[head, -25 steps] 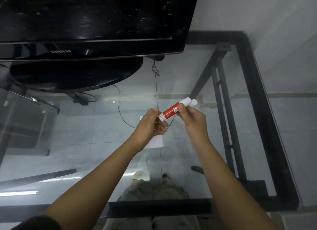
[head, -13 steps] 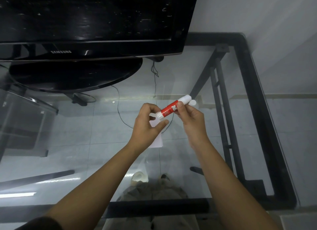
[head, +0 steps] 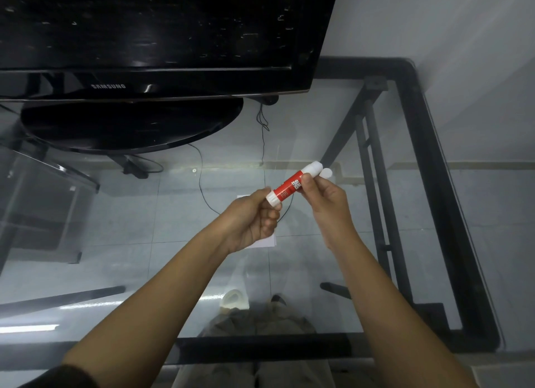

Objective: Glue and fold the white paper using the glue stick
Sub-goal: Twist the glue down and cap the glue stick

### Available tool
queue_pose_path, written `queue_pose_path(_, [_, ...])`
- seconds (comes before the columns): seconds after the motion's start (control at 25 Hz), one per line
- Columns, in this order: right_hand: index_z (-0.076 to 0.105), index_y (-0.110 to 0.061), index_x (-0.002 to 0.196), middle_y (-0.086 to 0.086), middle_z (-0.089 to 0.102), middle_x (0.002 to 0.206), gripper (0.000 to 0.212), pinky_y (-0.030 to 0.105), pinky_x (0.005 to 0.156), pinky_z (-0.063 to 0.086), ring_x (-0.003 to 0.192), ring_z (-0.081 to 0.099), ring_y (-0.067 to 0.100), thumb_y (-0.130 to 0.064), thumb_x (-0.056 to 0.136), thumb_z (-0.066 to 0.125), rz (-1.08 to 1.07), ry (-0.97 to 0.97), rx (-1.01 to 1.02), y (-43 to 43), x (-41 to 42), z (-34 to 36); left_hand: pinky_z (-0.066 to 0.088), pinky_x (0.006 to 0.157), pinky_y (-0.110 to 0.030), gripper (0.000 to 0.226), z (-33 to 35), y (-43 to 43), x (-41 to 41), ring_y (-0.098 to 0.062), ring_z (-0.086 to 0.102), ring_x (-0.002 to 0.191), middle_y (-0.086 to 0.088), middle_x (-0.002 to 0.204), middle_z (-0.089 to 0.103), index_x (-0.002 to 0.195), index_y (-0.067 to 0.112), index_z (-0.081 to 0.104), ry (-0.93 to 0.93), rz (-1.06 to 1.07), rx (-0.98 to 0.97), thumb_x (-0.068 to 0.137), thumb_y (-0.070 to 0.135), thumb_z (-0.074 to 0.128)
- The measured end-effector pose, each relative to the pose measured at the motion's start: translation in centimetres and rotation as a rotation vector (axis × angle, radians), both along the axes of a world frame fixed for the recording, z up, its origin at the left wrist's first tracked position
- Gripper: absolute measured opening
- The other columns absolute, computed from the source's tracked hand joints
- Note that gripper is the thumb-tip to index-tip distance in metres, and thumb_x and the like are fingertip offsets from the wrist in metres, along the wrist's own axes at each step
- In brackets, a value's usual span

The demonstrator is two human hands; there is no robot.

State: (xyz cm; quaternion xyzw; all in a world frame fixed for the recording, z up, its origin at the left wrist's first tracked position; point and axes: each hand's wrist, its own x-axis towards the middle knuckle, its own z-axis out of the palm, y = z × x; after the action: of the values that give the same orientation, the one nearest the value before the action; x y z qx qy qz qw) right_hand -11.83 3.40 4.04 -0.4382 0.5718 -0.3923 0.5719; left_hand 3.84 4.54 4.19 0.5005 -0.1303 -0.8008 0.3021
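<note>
From the head camera, both hands are raised above the glass table [head: 376, 214], sharing one red-and-white glue stick [head: 292, 185] that slants up toward the right. The left hand [head: 249, 219] is curled closed around the stick's lower white end. The right hand [head: 327, 202] pinches the red barrel just below the upper white end — and a small white round cap [head: 327, 173] sits at those same fingertips, just beside the stick's tip. The white paper [head: 265, 241] lies flat on the glass beneath the left hand, mostly hidden, one corner showing. A black television [head: 162, 40] on its stand fills the far left of the table.
</note>
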Motion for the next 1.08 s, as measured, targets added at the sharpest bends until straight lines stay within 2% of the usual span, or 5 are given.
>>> queue_pose_path(0.12, [0.067, -0.033, 0.092, -0.007, 0.070, 0.097, 0.036, 0.037, 0.099, 0.043, 0.102, 0.062, 0.009, -0.061, 0.072, 0.055, 0.026, 0.016, -0.011, 0.4, 0.4, -0.1, 0.035, 0.036, -0.018, 0.049, 0.4, 0.1, 0.0, -0.010, 0.039, 0.037, 0.000, 0.046, 0.047, 0.064, 0.011, 0.056, -0.109, -0.057, 0.091, 0.093, 0.047, 0.039])
queue_pose_path(0.44, [0.069, -0.035, 0.089, -0.011, 0.071, 0.092, 0.037, 0.037, 0.100, 0.043, 0.102, 0.062, 0.009, -0.065, 0.069, 0.057, -0.018, -0.036, -0.061, 0.2, 0.4, 0.8, 0.051, 0.064, -0.018, 0.025, -0.3, 1.8, -0.1, -0.011, 0.063, 0.065, 0.003, 0.069, 0.067, 0.092, 0.013, 0.058, -0.376, 0.037, -0.606, 0.091, 0.037, 0.050])
queue_pose_path(0.64, [0.068, -0.034, 0.087, -0.014, 0.071, 0.089, 0.038, 0.036, 0.100, 0.043, 0.102, 0.062, 0.008, -0.066, 0.069, 0.056, 0.025, -0.024, -0.074, 0.1, 0.6, 1.2, 0.035, 0.035, -0.019, 0.050, 1.7, 0.9, 0.0, -0.009, 0.038, 0.035, 0.004, 0.041, 0.046, 0.054, 0.018, 0.052, 0.059, -0.026, 0.023, 0.089, 0.052, 0.041])
queue_pose_path(0.88, [0.065, -0.019, 0.107, -0.002, 0.067, 0.102, 0.062, 0.045, 0.103, 0.040, 0.109, 0.059, 0.017, -0.066, 0.067, 0.056, -0.022, -0.019, -0.051, 0.2, 0.8, 1.9, 0.049, 0.061, -0.019, 0.027, 1.2, 1.7, -0.3, -0.008, 0.056, 0.058, 0.003, 0.067, 0.065, 0.094, 0.013, 0.055, -0.357, 0.064, -0.501, 0.090, 0.040, 0.051])
queue_pose_path(1.08, [0.066, -0.026, 0.101, -0.011, 0.068, 0.095, 0.055, 0.043, 0.103, 0.040, 0.106, 0.060, 0.013, -0.067, 0.065, 0.057, 0.018, -0.057, -0.048, 0.2, 0.9, 2.1, 0.029, 0.031, -0.016, 0.051, 2.9, 0.9, 0.4, -0.007, 0.033, 0.031, 0.005, 0.037, 0.041, 0.052, 0.017, 0.050, 0.152, -0.038, 0.078, 0.088, 0.052, 0.043])
